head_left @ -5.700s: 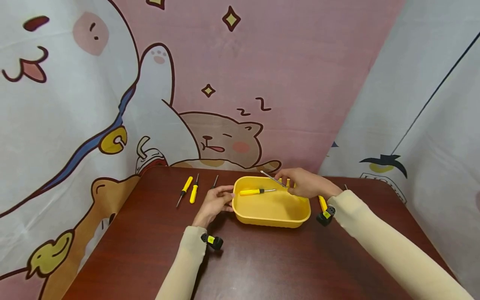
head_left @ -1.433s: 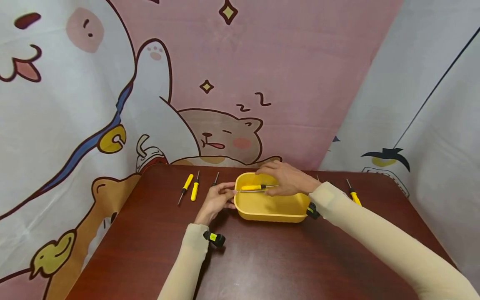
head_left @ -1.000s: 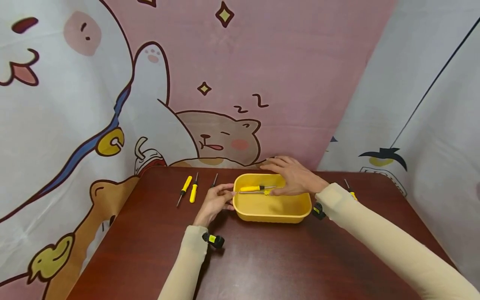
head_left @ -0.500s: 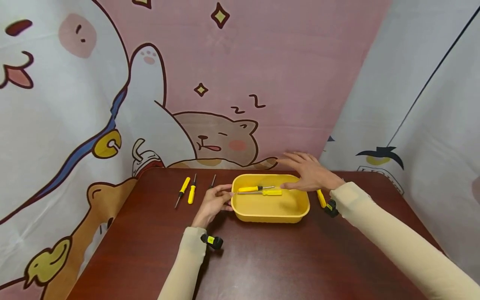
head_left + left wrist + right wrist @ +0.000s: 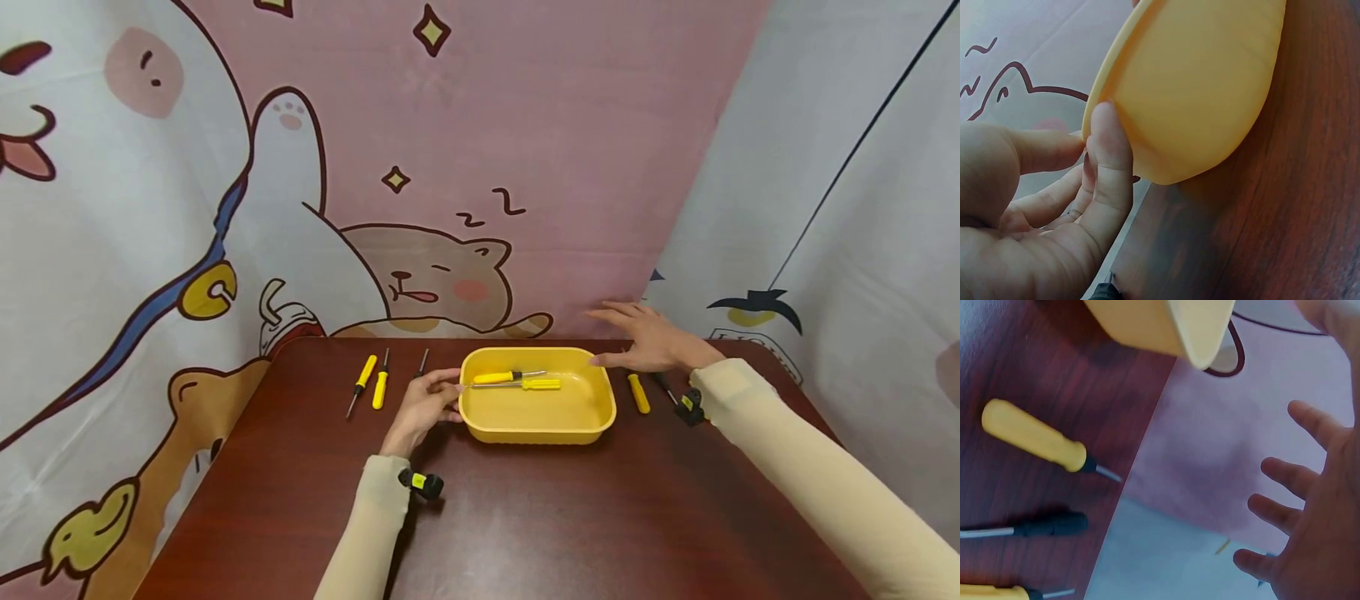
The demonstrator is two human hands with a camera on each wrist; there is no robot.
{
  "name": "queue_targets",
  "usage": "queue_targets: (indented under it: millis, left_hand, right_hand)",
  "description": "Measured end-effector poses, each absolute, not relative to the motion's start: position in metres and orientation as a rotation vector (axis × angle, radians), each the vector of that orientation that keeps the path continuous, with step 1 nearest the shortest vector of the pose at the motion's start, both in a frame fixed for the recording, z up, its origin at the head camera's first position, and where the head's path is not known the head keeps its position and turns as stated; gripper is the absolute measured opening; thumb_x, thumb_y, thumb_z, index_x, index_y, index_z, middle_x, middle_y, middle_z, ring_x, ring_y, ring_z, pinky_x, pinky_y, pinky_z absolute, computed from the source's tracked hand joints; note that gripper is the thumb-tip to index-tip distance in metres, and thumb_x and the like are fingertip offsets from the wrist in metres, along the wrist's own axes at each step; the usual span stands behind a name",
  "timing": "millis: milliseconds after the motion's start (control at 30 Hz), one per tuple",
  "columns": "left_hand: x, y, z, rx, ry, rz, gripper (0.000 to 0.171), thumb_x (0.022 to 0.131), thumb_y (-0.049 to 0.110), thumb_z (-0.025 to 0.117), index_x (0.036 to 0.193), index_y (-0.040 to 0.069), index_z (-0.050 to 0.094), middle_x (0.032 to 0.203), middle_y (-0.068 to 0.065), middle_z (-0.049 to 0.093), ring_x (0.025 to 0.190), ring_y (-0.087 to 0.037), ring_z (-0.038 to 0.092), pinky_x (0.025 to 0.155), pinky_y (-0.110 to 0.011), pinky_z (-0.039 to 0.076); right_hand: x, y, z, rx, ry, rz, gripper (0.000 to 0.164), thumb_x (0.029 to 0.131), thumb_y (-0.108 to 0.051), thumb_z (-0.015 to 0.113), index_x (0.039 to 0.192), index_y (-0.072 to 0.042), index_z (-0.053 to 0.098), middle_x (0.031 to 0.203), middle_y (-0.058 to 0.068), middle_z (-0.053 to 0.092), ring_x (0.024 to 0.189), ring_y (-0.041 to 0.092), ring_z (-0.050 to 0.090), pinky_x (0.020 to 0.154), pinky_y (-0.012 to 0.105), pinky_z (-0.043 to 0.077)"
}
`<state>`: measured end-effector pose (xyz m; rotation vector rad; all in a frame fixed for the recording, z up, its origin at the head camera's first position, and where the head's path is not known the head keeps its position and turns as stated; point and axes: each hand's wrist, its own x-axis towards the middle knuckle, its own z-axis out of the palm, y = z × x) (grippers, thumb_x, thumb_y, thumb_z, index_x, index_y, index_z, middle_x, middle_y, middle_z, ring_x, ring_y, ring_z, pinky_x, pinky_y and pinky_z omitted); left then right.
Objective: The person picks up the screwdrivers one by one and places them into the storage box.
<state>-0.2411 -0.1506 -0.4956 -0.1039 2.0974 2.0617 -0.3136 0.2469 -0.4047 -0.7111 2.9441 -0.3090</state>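
Observation:
My left hand (image 5: pixel 422 408) pinches the left end of a yellow plastic box (image 5: pixel 536 436); in the left wrist view, thumb and fingers (image 5: pixel 1110 134) meet at its rim. Two yellow-handled screwdrivers lie inside: one with a black collar (image 5: pixel 492 377), and just in front of it another with an all-yellow handle (image 5: pixel 542 384), its shaft toward my left hand. My right hand (image 5: pixel 656 340) hovers past the box's right rim, fingers spread, holding nothing. Beneath it lie a yellow-handled screwdriver (image 5: pixel 638 393) and a black-handled one (image 5: pixel 1054 524), the latter partly hidden in the head view.
Left of the box on the brown table (image 5: pixel 495 533) lie two yellow-handled screwdrivers, one pointing nearer (image 5: pixel 362 385) and one pointing away (image 5: pixel 381 388). Another shaft (image 5: pixel 423 361) shows behind my left hand. A further yellow handle (image 5: pixel 991 592) appears in the right wrist view. A printed curtain (image 5: pixel 570 167) hangs behind.
My right hand has lowered a screwdriver into the box, let go of it, and moved right, out past the rim. My left hand keeps its place at the box's left end.

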Motion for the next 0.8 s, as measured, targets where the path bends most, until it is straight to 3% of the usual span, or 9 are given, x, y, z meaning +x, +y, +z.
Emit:
queue_targets:
  millis: [300, 533, 800]
  left_hand:
    - [-0.241, -0.152, -0.497, -0.105, 2.104, 2.059, 0.041, 0.099, 0.01, 0.067, 0.139, 0.005, 0.061, 0.111, -0.023, 0.066, 0.075, -0.019, 0.064, 0.066, -0.031, 0.064]
    - [-0.242, -0.151, -0.497, -0.107, 2.099, 2.054, 0.041, 0.099, 0.01, 0.067, 0.139, 0.006, 0.061, 0.11, -0.022, 0.066, 0.075, -0.019, 0.064, 0.066, -0.03, 0.064]
    - [-0.242, -0.152, -0.498, -0.087, 2.108, 2.051, 0.041, 0.1, 0.011, 0.067, 0.14, 0.005, 0.06, 0.115, -0.028, 0.065, 0.073, -0.019, 0.065, 0.066, -0.032, 0.064]
  right_hand:
    - [-0.314, 0.269, -0.398, -0.592, 2.895, -0.402, 0.092, 0.088, -0.071, 0.063, 0.161, -0.026, 0.032, 0.17, 0.019, 0.018, 0.153, 0.053, 0.013, 0.112, 0.084, 0.017]
    - [-0.312, 0.285, -0.395, -0.518, 2.876, -0.472, 0.094, 0.089, -0.07, 0.063, 0.163, -0.026, 0.026, 0.17, 0.02, 0.013, 0.152, 0.053, 0.015, 0.111, 0.084, 0.02]
    - [-0.314, 0.301, -0.393, -0.439, 2.845, -0.54, 0.096, 0.093, -0.07, 0.058, 0.165, -0.019, 0.02, 0.168, 0.025, 0.016, 0.15, 0.054, 0.02, 0.112, 0.082, 0.022]
